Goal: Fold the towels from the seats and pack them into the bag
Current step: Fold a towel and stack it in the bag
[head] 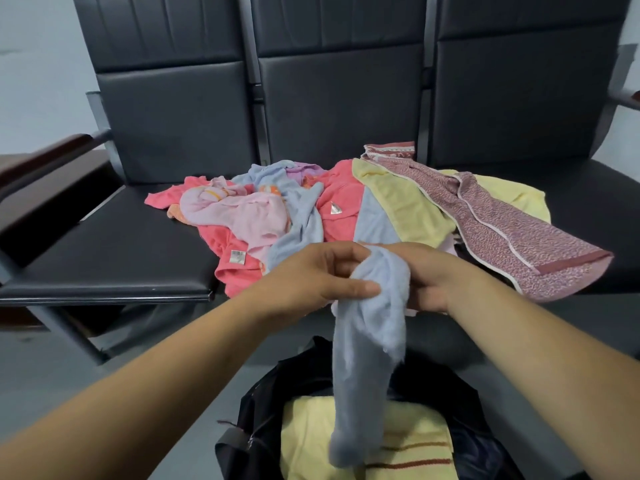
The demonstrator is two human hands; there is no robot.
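Looking down through the head view, both hands meet in front of the seats. The left hand (322, 275) pinches the upper end of a pale blue towel (367, 344) between thumb and fingers, so this grip is closed on the cloth. The right hand (426, 278) sits just beside it, its fingers wrapped behind the same bunched end; this grip also holds the towel. The towel hangs straight down from the two hands, gathered into a loose rope, and its lower end dangles over the open black bag (485, 441) on the floor.

Inside the bag lies a folded yellow towel (419, 441) with dark red stripes near its lower edge.

Behind the hands, a row of black padded seats (114, 251) carries a loose pile of unfolded towels. The pile includes a coral red towel (341, 199) bearing white labels, a pink towel (242, 216), a second light blue towel (301, 209), a flat yellow towel (398, 199) and a speckled mauve towel (512, 237) with white piping that drapes toward the front edge of the right seat.
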